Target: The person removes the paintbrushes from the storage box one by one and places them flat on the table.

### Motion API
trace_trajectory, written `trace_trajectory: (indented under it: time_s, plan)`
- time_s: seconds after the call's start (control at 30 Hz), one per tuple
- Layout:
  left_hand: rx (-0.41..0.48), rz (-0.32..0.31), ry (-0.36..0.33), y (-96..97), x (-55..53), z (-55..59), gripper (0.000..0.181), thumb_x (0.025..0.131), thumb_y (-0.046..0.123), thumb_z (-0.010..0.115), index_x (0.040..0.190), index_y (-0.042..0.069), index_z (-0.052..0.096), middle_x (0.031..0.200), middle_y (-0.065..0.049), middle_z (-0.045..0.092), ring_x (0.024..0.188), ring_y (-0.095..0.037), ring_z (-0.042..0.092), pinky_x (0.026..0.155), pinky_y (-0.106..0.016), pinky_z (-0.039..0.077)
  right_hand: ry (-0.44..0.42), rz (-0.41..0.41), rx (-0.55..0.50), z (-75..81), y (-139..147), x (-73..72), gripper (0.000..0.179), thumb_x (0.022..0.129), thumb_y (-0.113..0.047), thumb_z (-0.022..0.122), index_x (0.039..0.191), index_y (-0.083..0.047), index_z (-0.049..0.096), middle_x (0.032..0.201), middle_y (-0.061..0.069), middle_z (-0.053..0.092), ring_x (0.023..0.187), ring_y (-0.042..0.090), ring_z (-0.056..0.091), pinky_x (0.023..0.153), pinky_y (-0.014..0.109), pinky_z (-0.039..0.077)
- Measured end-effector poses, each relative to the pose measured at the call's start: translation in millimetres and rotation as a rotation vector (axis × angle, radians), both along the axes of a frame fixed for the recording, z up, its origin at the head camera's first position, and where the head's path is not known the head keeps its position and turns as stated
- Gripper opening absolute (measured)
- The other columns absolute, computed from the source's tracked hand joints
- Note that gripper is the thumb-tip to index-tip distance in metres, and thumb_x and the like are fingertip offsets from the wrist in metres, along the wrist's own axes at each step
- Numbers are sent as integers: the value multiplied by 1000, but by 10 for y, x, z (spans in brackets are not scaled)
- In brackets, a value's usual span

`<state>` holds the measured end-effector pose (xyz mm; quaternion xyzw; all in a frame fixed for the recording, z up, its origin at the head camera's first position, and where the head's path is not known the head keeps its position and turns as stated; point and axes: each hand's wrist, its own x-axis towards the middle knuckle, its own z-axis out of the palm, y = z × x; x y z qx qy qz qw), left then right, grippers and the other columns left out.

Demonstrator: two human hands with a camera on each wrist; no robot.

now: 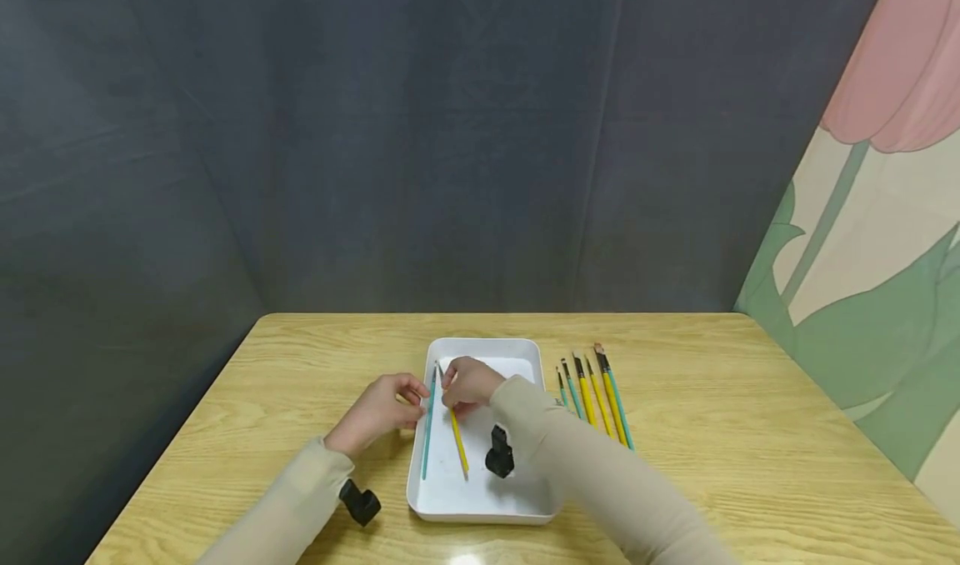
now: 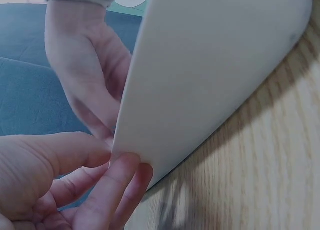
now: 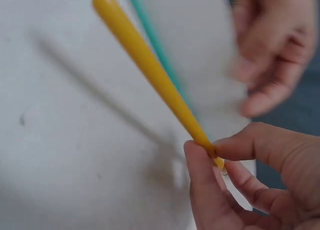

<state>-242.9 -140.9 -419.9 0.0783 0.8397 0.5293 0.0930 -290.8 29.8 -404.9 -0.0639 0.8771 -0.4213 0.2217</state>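
A yellow-handled paintbrush [image 1: 459,442] slants over the white tray [image 1: 480,511]. My right hand [image 1: 469,382] pinches it between thumb and fingers near the handle's thin end, and the rounded handle end [image 3: 103,0] points away from the hand in the right wrist view. Along the tray's left side lies a teal paintbrush [image 1: 427,436], just left of the yellow one. My left hand [image 1: 382,408] is at the left rim. In the left wrist view its thumb and fingers [image 2: 125,165] pinch that rim, with fingers against the outer wall.
Right of the tray, several yellow and teal paintbrushes [image 1: 600,394] lie side by side on the wooden table [image 1: 720,432], partly behind the right forearm. A dark curtain [image 1: 450,148] hangs behind the table, and a flower-patterned wall [image 1: 885,298] stands at the right.
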Motion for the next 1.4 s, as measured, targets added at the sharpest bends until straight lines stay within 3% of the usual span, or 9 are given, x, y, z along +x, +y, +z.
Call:
trace_trajectory:
  time_s: [0.17, 0.33, 0.6, 0.8, 0.97, 1.4]
  plan:
    - [1, 2, -7, 0, 34, -2, 21, 83, -4, 66, 104, -5, 62, 92, -13, 56, 71, -17, 59, 64, -31, 57, -76, -8, -208, 152, 342, 42, 26, 79, 7, 63, 102, 0, 55, 71, 5, 54, 57, 13, 55, 59, 26, 56]
    - [-10, 9, -7, 6, 44, 4, 20, 84, -3, 67, 104, -3, 63, 93, -13, 56, 72, -18, 59, 64, -31, 56, -84, -4, -364, 365, 771, 101, 29, 86, 3, 63, 113, 0, 52, 86, 7, 54, 68, 15, 60, 68, 30, 58]
    - [-17, 22, -13, 0, 39, 23, 20, 86, -3, 67, 105, -3, 63, 95, -13, 56, 72, -18, 61, 66, -34, 57, 2, 19, -380, 434, 1505, 74, 32, 91, -2, 59, 120, 2, 46, 97, 8, 50, 77, 17, 60, 76, 35, 58]
    - [-20, 8, -7, -13, 49, 24, 20, 86, -2, 66, 106, -3, 63, 94, -13, 56, 72, -18, 60, 66, -34, 57, 23, -37, -362, 384, 2010, 67, 36, 93, -2, 56, 124, 5, 40, 99, 7, 51, 79, 14, 59, 73, 28, 58]
    - [-19, 1, -9, -21, 61, 36, 21, 86, -1, 67, 107, -3, 63, 95, -13, 56, 72, -18, 61, 65, -34, 56, 32, -87, -308, 297, 2287, 90, 41, 92, -5, 56, 127, 7, 38, 99, 6, 51, 79, 12, 58, 76, 32, 58]
    - [-24, 2, -7, -15, 53, 13, 21, 86, 0, 67, 106, -2, 63, 95, -13, 56, 72, -19, 60, 65, -34, 56, -11, -199, -218, -106, 2679, 35, 39, 88, 1, 55, 123, 8, 41, 86, 6, 55, 64, 10, 53, 64, 27, 57]
